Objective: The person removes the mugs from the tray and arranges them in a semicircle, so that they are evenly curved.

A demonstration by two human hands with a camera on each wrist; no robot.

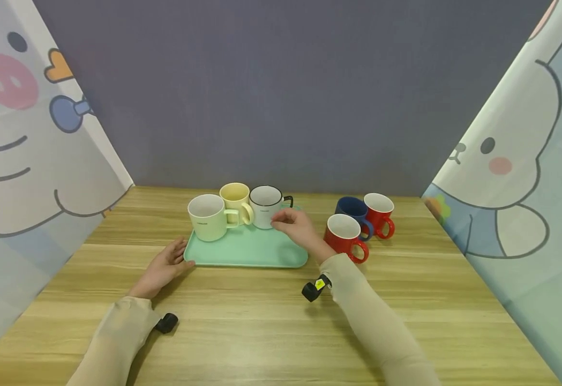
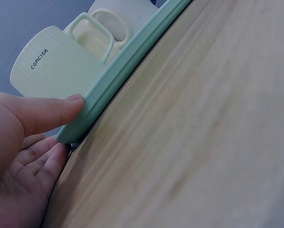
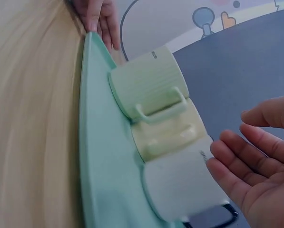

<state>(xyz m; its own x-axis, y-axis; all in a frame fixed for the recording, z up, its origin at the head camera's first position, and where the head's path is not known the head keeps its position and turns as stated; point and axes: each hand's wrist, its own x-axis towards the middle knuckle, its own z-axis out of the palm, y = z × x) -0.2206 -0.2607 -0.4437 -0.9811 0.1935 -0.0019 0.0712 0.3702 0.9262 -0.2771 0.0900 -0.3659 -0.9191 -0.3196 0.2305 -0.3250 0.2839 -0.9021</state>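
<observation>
A mint-green tray (image 1: 247, 254) bears a pale green mug (image 1: 208, 222), a yellow mug (image 1: 234, 195) and a white mug with a black rim (image 1: 262, 212). My left hand (image 1: 162, 266) is at the tray's near left corner. In the left wrist view its thumb (image 2: 51, 113) lies against the front rim while the other fingers are round the corner's far side. My right hand (image 1: 296, 226) is raised beside the white mug, fingers loosely bent. The right wrist view shows nothing between its thumb and fingers, with the fingertips (image 3: 218, 166) right by that mug's wall.
Right of the tray stand a front red mug (image 1: 341, 241), a dark blue mug (image 1: 353, 206) and another red mug (image 1: 379, 206), handles towards the right. A dark grey panel (image 1: 281, 96) rises behind the wooden table (image 1: 242, 327), with printed cloths (image 1: 517, 161) at both sides.
</observation>
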